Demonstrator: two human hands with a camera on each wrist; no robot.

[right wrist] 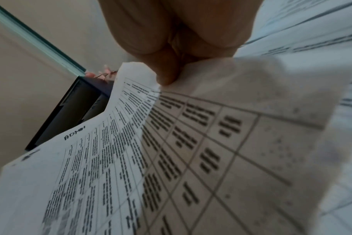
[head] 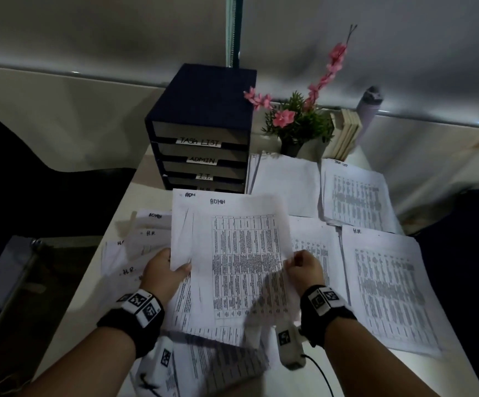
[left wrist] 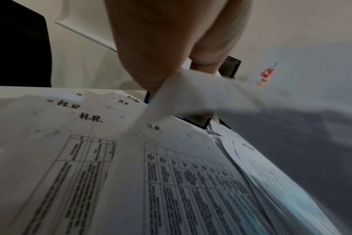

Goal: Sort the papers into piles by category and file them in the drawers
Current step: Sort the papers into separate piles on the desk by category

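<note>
Both hands hold up printed sheets marked ADMIN (head: 238, 253) above the table. My left hand (head: 165, 270) pinches the left edge of the back sheet, thumb on top. My right hand (head: 304, 266) pinches the right edge of the front ADMIN sheet (right wrist: 131, 151). Loose H.R. sheets (left wrist: 86, 143) lie under the left hand, with more mixed papers (head: 135, 245) at the left. A dark drawer unit (head: 204, 133) stands behind, its drawers labelled TASK LIST, ADMIN, I.T. and H.R., all closed. On the right lie an H.R. pile (head: 387, 287), a TASK LIST pile (head: 355, 193) and another pile (head: 284, 173).
A potted plant with pink flowers (head: 298, 121), a few books (head: 344, 133) and a grey bottle (head: 368, 107) stand at the back right. The white table (head: 123, 202) ends close on the left, where a dark chair (head: 20, 287) sits. A cable (head: 321, 373) runs near the front edge.
</note>
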